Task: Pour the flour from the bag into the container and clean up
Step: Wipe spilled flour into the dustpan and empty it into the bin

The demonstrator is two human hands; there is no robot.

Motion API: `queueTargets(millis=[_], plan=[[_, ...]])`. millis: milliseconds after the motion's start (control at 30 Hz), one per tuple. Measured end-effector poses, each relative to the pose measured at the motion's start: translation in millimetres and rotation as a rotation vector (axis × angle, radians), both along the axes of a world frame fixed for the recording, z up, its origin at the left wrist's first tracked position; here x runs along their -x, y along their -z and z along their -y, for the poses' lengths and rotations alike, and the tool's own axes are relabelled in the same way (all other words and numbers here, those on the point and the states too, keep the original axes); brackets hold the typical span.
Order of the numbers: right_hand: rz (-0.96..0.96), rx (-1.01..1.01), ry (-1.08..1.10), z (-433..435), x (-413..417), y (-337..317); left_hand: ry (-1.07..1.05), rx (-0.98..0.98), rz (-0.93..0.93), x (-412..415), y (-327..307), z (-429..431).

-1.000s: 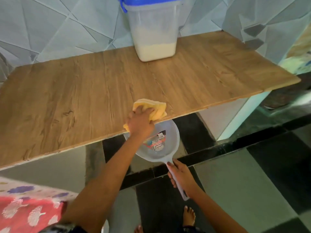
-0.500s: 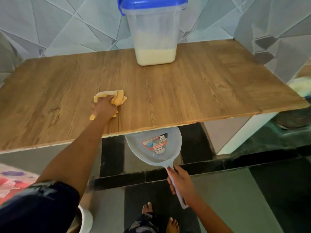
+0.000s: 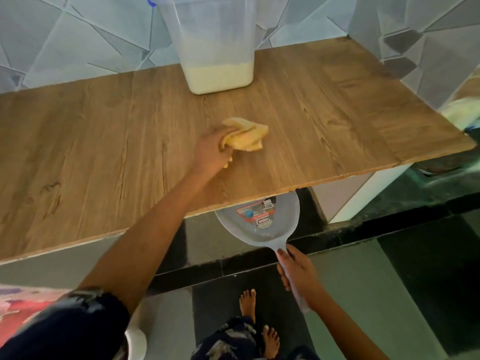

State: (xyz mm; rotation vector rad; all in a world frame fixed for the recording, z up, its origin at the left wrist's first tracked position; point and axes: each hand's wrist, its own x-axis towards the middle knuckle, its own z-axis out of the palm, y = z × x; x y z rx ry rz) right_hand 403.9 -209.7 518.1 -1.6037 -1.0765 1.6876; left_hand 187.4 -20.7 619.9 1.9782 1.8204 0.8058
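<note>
A clear plastic container [image 3: 215, 48] with flour in its bottom stands at the back of the wooden table [image 3: 337, 120]. My left hand [image 3: 211, 150] presses a crumpled yellow cloth [image 3: 246, 137] onto the tabletop, in front of the container. My right hand [image 3: 296, 268] grips the handle of a translucent grey dustpan [image 3: 259, 224], held just below the table's front edge with part of its pan hidden under the board. No flour bag is in view.
A tiled wall rises behind the table. Below are dark and light floor tiles and my bare feet [image 3: 257, 318]. A patterned red and white fabric [image 3: 23, 310] lies at the lower left. A white table support [image 3: 363, 196] stands at the right.
My left hand swept the cloth from the front edge to the left, then back right toward the table's middle. The dustpan stays under the edge in my right hand.
</note>
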Motion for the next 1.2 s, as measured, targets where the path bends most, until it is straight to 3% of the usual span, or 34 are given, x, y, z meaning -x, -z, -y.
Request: queueTargets(millis=[100,200,300,467,600,700,767,833,1000,1100,1200], plan=[[-0.011,-0.005,0.048,-4,-4,-1,-0.337,0.034,-0.072,87,19,-74],[0.017,-0.022,0.056,-7,-7,-4,-0.426,0.188,-0.155,111,39,-98],[0.027,-0.02,0.062,-6,-8,-5,-0.281,0.194,-0.347,46,30,-83],[0.023,-0.011,0.078,-4,-10,-6,0.138,0.142,-0.382,-66,28,-12],[0.014,-0.014,0.103,0,-14,-10,0.328,0.048,-0.351,-110,32,58],[-0.007,-0.019,0.127,0,-20,-14,0.483,0.043,-0.084,-106,26,54],[-0.003,-0.022,0.149,-2,-26,-16,0.447,0.008,0.064,-102,15,29],[0.003,-0.02,0.186,-4,-31,-19,0.306,-0.044,0.098,-94,8,-13],[0.025,-0.049,0.261,-10,-44,-30,-0.084,0.121,-0.226,-57,23,-127],[0.017,-0.064,0.293,-12,-52,-37,0.031,0.15,-0.337,-99,28,-112],[-0.044,-0.047,0.379,-15,-60,-42,0.341,0.068,-0.313,-160,30,-53]])
